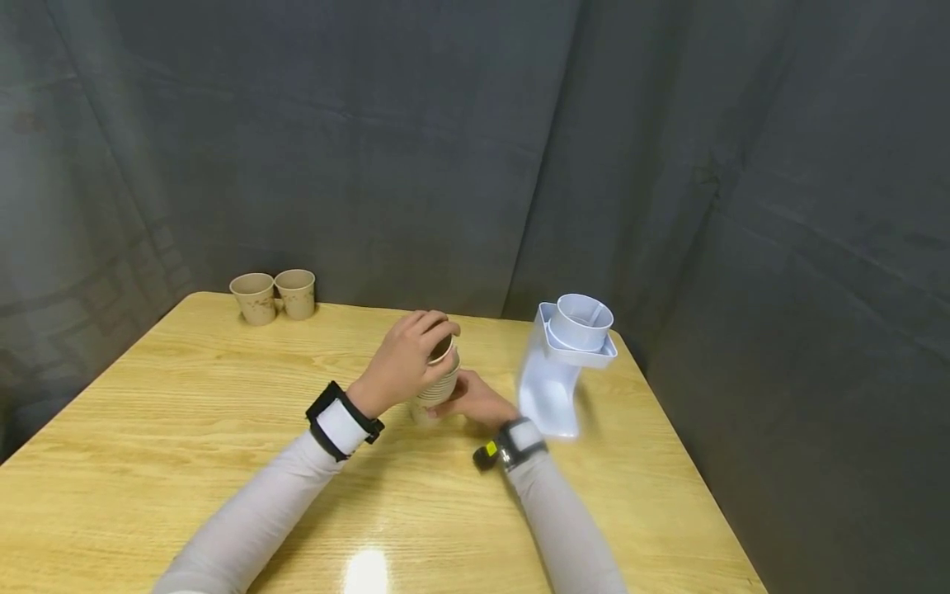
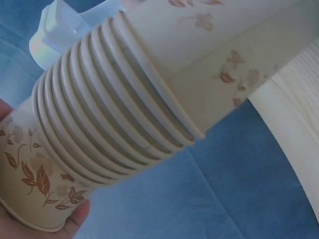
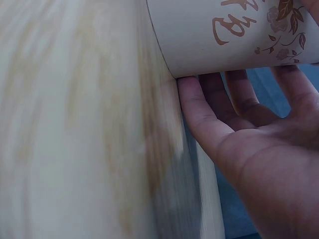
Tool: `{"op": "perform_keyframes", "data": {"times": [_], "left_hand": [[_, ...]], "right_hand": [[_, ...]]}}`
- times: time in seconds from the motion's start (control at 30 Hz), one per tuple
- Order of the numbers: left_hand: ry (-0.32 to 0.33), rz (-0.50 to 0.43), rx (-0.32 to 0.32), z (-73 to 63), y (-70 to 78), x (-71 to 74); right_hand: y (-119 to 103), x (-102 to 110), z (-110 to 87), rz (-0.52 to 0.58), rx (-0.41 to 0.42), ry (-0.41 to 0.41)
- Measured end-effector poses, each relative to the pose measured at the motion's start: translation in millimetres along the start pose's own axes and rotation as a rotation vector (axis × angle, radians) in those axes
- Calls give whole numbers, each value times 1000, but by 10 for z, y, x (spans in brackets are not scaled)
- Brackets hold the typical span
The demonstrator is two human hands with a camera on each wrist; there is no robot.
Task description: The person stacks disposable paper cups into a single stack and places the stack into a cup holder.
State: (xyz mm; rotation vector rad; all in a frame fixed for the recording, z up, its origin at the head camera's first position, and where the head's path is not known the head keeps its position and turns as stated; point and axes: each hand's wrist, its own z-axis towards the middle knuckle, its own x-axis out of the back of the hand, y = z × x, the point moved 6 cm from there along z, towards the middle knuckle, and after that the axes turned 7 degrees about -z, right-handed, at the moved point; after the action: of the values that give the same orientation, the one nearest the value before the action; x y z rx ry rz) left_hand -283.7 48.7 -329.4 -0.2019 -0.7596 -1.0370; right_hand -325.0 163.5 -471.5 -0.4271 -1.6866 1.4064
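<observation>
A nested stack of beige paper cups (image 1: 436, 391) with a brown leaf print stands upright on the table. From above, my left hand (image 1: 406, 355) grips the top paper cup (image 2: 224, 64) near its rim. Much of this cup's wall shows above the stack's rims (image 2: 112, 102) in the left wrist view, with its lower part still inside. My right hand (image 1: 478, 399) holds the bottom cup (image 3: 239, 37) low on its side, fingers around the wall near the base. The left fingers are out of sight in the left wrist view.
Two paper cups (image 1: 254, 299) (image 1: 297, 294) stand upright side by side at the table's back left. Right of the hands is a white plastic stand (image 1: 551, 396) with a round tube (image 1: 583, 323) on top. Dark curtains (image 1: 356, 148) hang behind the wooden table (image 1: 185, 429).
</observation>
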Motion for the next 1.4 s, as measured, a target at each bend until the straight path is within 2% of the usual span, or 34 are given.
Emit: {"op": "perform_keyframes", "data": {"times": [0.17,0.5,0.77,1.4], "left_hand": [[-16,34,6,17,26,-29],[-20,39,28,-8,11,-41],[-35,37,47,-3,14,-62],[-26,69,47,-7,23,-88]], "right_hand": [[-3,10,-1,-17,-5,7],[11,3,-1,-28,-19,3],[20,16,14,-52,2,0],[13,14,20,-62,0,9]]}}
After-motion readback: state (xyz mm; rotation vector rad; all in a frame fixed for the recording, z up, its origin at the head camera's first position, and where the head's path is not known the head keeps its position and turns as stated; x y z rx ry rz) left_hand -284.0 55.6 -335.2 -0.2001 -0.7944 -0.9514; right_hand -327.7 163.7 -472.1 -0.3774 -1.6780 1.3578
